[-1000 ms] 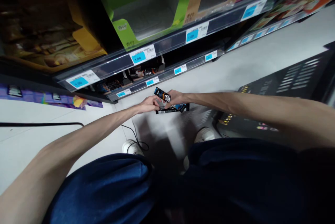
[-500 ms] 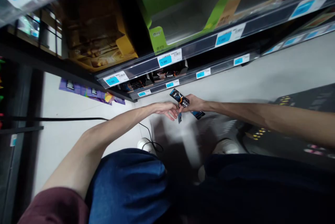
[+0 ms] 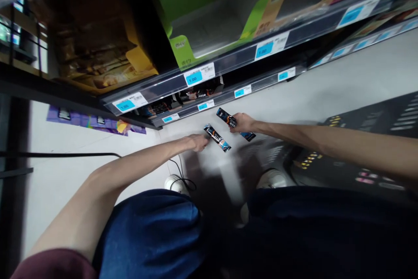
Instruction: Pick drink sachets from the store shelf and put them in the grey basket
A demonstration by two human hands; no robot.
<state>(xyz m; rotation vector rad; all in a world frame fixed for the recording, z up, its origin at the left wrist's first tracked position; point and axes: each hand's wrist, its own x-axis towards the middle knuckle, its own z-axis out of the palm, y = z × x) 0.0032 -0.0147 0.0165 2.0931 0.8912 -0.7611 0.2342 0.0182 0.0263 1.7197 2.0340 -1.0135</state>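
Observation:
My left hand (image 3: 197, 142) is closed on one end of a dark snack bar (image 3: 217, 137) with blue and orange print, held out low in front of the bottom shelf. Just to its right, my right hand (image 3: 242, 122) grips more dark bars of the same kind (image 3: 226, 118), which stick out of the fist on both sides. The two hands are a little apart. Behind them, the bottom shelf (image 3: 209, 104) holds a box of similar dark bars (image 3: 199, 92).
Above is a shelf with blue price tags (image 3: 199, 74), a green display box (image 3: 209, 22) and a yellow box (image 3: 107, 61). A dark perforated crate (image 3: 369, 131) lies on the floor at right. A black cable (image 3: 58, 155) runs across the pale floor by my shoes.
The hands were together on one bundle of bars. Now the left hand has drawn a single bar away to the left, and the right hand keeps the others.

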